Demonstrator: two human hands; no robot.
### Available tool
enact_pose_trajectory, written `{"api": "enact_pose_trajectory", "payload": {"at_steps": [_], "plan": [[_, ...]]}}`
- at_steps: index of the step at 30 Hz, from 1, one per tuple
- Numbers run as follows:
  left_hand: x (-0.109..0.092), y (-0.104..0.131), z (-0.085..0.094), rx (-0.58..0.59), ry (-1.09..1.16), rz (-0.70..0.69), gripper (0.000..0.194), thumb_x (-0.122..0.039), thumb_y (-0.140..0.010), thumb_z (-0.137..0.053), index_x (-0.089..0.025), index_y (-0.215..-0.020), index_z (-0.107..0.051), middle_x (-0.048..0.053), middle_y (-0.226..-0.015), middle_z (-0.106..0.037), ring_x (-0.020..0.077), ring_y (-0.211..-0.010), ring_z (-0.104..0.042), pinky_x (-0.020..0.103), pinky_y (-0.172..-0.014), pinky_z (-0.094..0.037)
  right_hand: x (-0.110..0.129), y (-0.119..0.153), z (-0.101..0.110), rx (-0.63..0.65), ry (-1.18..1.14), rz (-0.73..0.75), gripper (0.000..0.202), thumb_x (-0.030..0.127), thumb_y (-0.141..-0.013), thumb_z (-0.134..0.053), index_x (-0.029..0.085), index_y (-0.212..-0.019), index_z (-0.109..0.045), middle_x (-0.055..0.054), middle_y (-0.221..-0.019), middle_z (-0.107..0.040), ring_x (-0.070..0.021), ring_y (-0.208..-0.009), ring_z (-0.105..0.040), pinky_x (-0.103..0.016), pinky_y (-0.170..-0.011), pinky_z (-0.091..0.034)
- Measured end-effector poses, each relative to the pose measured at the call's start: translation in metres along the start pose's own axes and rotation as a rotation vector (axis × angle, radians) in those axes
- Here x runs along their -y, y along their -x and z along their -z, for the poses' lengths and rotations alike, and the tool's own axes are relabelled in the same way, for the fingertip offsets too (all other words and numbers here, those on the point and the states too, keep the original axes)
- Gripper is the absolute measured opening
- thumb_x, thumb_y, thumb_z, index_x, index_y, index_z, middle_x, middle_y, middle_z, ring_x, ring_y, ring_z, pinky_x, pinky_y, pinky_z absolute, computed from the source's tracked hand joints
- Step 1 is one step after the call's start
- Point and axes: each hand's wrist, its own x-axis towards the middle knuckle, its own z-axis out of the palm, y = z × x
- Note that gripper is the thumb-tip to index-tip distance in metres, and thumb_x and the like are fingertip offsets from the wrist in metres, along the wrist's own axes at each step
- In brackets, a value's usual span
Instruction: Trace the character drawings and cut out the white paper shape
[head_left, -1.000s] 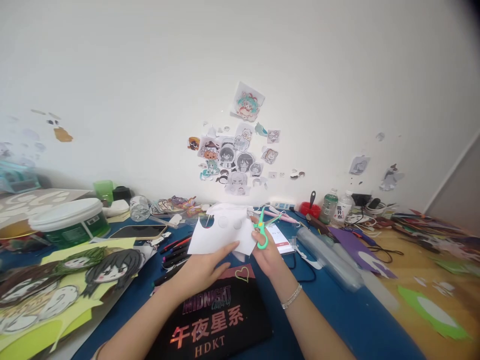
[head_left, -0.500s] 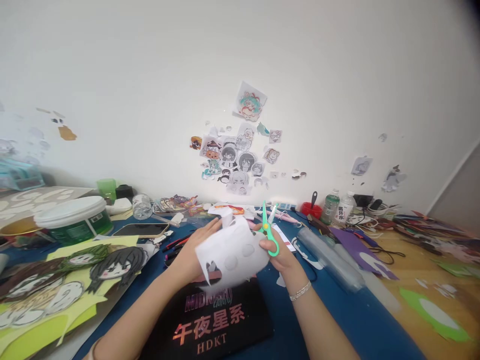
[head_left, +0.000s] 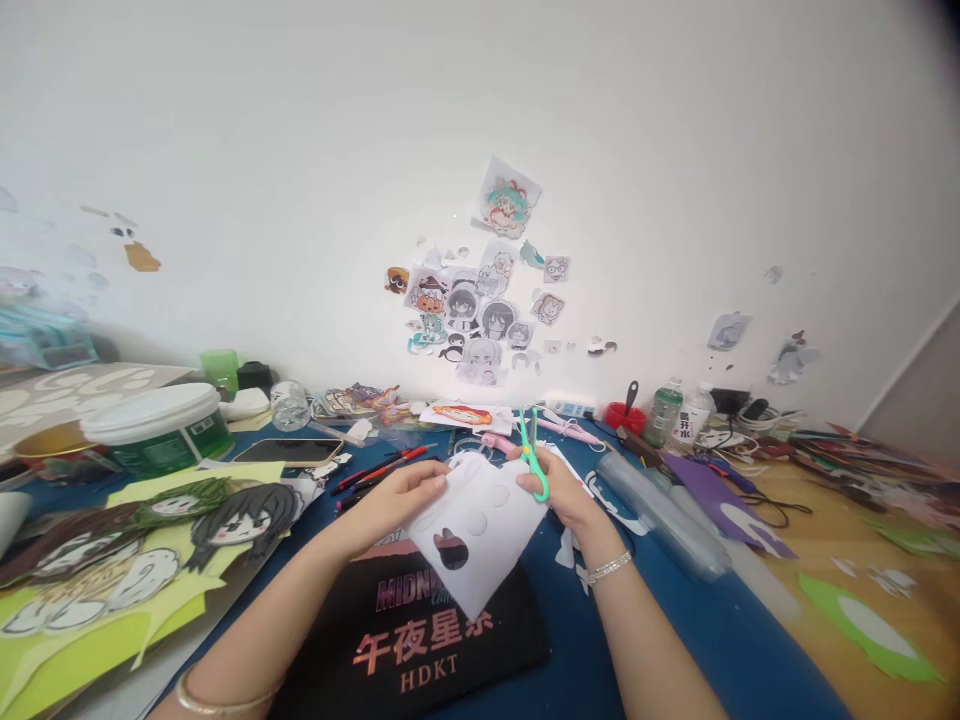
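My left hand point(head_left: 401, 497) pinches the upper left edge of a white paper sheet point(head_left: 487, 545) that has a dark drawn figure and round cut-out holes. The sheet hangs tilted, one corner pointing down over a black pouch point(head_left: 420, 640) with pink and orange lettering. My right hand point(head_left: 574, 500) grips green-handled scissors point(head_left: 531, 455), blades pointing up and nearly together, at the sheet's top right edge. A bracelet circles each wrist.
Blue table surface point(head_left: 697, 640) crowded with things: cut character drawings on yellow-green paper point(head_left: 135, 560) at left, a green tub with white lid point(head_left: 161, 430), a phone point(head_left: 289, 452), red pens point(head_left: 382, 468), a clear plastic roll point(head_left: 660, 515), bottles point(head_left: 660, 410), purple paper point(head_left: 712, 500). Stickers point(head_left: 480, 310) cover the wall.
The white sheet was turned from flat and raised to tilted with a corner hanging down. Both hands and the scissors shifted slightly right and lower; the scissor blades drew closer together.
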Motion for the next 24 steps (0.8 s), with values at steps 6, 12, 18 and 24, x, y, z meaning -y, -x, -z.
{"api": "enact_pose_trajectory", "payload": {"at_steps": [6, 12, 18, 24], "plan": [[0.0022, 0.0006, -0.007, 0.276, 0.201, 0.065, 0.049, -0.037, -0.069, -0.067, -0.016, -0.111, -0.055, 0.007, -0.091, -0.067, 0.0193, -0.078, -0.063, 0.024, -0.06, -0.048, -0.0005, -0.0001, -0.0046, 0.039, 0.024, 0.045, 0.035, 0.032, -0.059, -0.073, 0.019, -0.09, -0.062, -0.001, -0.08, -0.059, -0.0167, -0.073, -0.05, -0.025, -0.062, -0.037], [-0.0004, 0.0017, -0.0038, 0.324, 0.213, 0.019, 0.047, -0.032, -0.07, -0.066, -0.016, -0.114, -0.056, 0.009, -0.099, -0.067, 0.0221, -0.084, -0.063, 0.028, -0.065, -0.051, -0.0004, -0.0005, -0.004, 0.037, 0.022, 0.061, 0.033, 0.03, -0.061, -0.072, 0.02, -0.09, -0.062, 0.0, -0.077, -0.057, -0.0152, -0.069, -0.049, -0.025, -0.062, -0.037], [-0.0029, 0.0034, 0.0, 0.303, 0.173, 0.042, 0.044, -0.027, -0.072, -0.063, -0.018, -0.115, -0.057, 0.006, -0.094, -0.068, 0.0205, -0.082, -0.063, 0.026, -0.065, -0.05, -0.0006, 0.0004, -0.0029, 0.0, 0.038, 0.073, 0.034, 0.028, -0.062, -0.071, 0.021, -0.093, -0.062, 0.002, -0.072, -0.054, -0.0136, -0.065, -0.046, -0.026, -0.063, -0.038], [-0.0005, 0.0059, 0.0022, 0.281, 0.144, 0.028, 0.049, -0.023, -0.074, -0.059, -0.023, -0.122, -0.051, 0.005, -0.114, -0.062, 0.0225, -0.107, -0.054, 0.03, -0.083, -0.046, -0.0019, -0.0011, -0.0034, -0.059, 0.078, 0.074, 0.031, 0.026, -0.063, -0.069, 0.02, -0.092, -0.061, -0.001, -0.082, -0.057, -0.0154, -0.072, -0.049, -0.025, -0.061, -0.038]]}}
